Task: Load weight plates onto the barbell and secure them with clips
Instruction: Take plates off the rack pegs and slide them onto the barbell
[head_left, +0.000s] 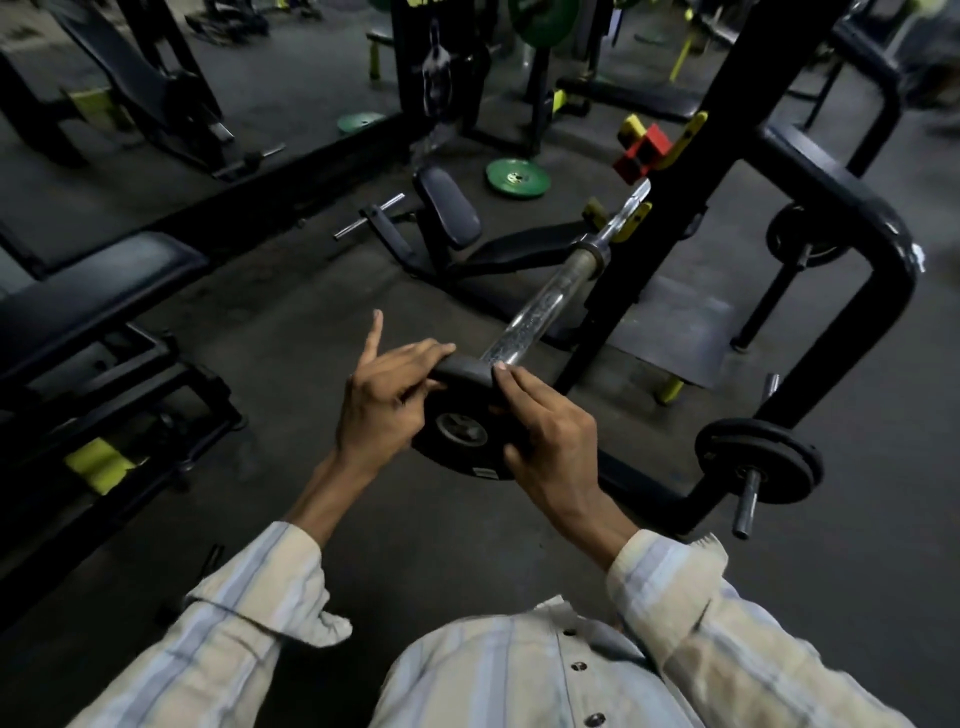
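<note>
At nine o'clock a black padded bench (93, 291) reaches in from the left edge. Near centre, the left hand (387, 400) grips the left rim of a small round black weight plate (462, 421), its fingers curled over the top edge and the index finger pointing up, free of the plate. The plate sits at the near end of the chrome steel barbell sleeve (545, 306), which runs away toward one o'clock into the black steel rack (737, 104). The right hand (545, 431) clasps the plate's right rim, fingertips reaching over the top edge. At twelve o'clock a green round plate (518, 177) lies flat on the floor. At four o'clock a black plate on a storage peg (758, 462) hangs from the rack frame.
</note>
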